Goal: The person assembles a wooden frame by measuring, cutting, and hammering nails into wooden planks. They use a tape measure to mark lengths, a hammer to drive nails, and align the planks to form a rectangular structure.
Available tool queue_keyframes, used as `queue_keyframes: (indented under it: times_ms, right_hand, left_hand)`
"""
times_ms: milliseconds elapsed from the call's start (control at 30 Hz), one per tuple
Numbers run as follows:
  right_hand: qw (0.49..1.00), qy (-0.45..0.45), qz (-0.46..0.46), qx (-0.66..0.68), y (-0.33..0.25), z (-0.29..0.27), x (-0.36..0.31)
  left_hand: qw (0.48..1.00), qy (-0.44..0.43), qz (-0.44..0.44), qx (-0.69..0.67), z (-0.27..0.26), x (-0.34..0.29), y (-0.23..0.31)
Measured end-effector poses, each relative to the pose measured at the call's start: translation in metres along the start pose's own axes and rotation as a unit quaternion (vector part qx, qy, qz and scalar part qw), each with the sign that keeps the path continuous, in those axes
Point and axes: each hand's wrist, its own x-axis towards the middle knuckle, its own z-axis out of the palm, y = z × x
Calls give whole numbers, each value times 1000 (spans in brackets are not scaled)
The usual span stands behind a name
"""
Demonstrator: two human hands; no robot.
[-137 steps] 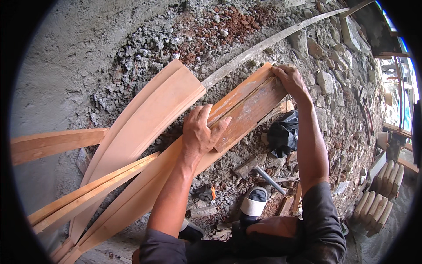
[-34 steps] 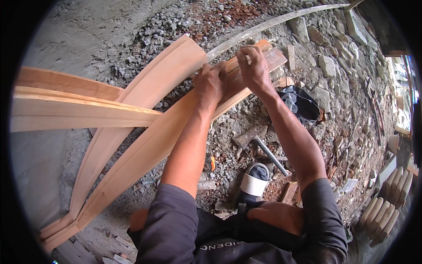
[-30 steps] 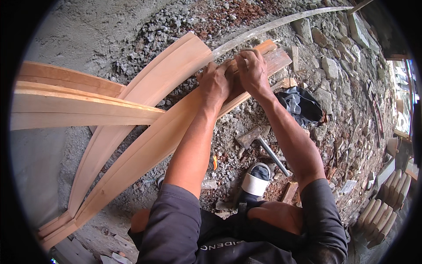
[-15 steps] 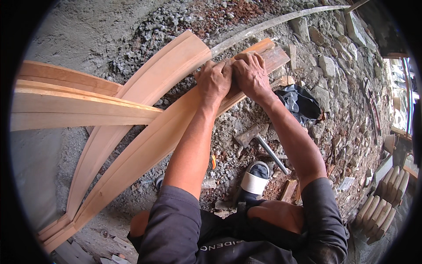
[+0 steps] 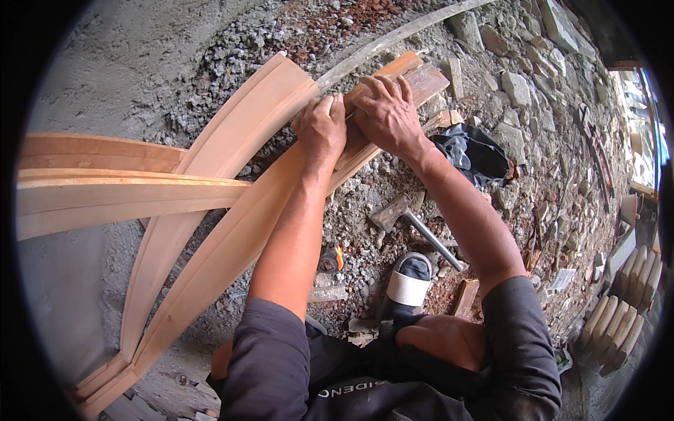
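My left hand (image 5: 322, 130) is closed over the upper part of a pale curved wooden piece (image 5: 232, 235), its fingers curled and partly hidden. Close beside it, my right hand (image 5: 390, 118) grips a straight wooden board (image 5: 428, 83), with bent fingers hooked over its far edge. The board runs out beyond the hands to the upper right, next to an orange-brown strip of wood (image 5: 400, 65). Between my hands lies a dark shadowed patch; what is there I cannot make out. A second curved wooden piece (image 5: 246, 133) lies alongside to the left.
Two more wooden pieces, one a grooved rail (image 5: 126, 203), reach in from the left. On the rubble lie a hammer-like tool with a metal handle (image 5: 432, 242), a tape measure (image 5: 331, 259) and a black bag (image 5: 474, 154). Several wooden pieces (image 5: 611, 330) are stacked at lower right.
The fingers of my right hand have spread and lifted a little on the board. The whole view has shifted slightly, and the tape measure beside my left forearm shows more.
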Motion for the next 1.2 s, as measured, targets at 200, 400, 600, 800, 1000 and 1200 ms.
queue_keyframes:
  times_ms: [200, 400, 600, 800, 1000, 1200]
  right_hand:
    - [1000, 0, -1, 2, 1, -2, 0]
    - [1000, 4, 14, 2, 2, 0, -2]
    - [1000, 5, 15, 15, 1, 0, -2]
    - [999, 29, 16, 15, 10, -9, -6]
    - [989, -14, 67, 134, -5, -65, -105]
    - [938, -163, 292, 95, -15, -64, -281]
  left_hand:
    - [978, -59, -64, -188, -11, 19, 9]
    - [965, -187, -113, -143, -14, 21, 13]
    - [973, -151, -61, -161, -6, 17, 2]
    - [970, -200, -79, -113, -7, 20, 15]
    - [967, -170, -93, -165, -10, 16, 4]
    - [966, -186, -102, -146, -7, 17, 9]
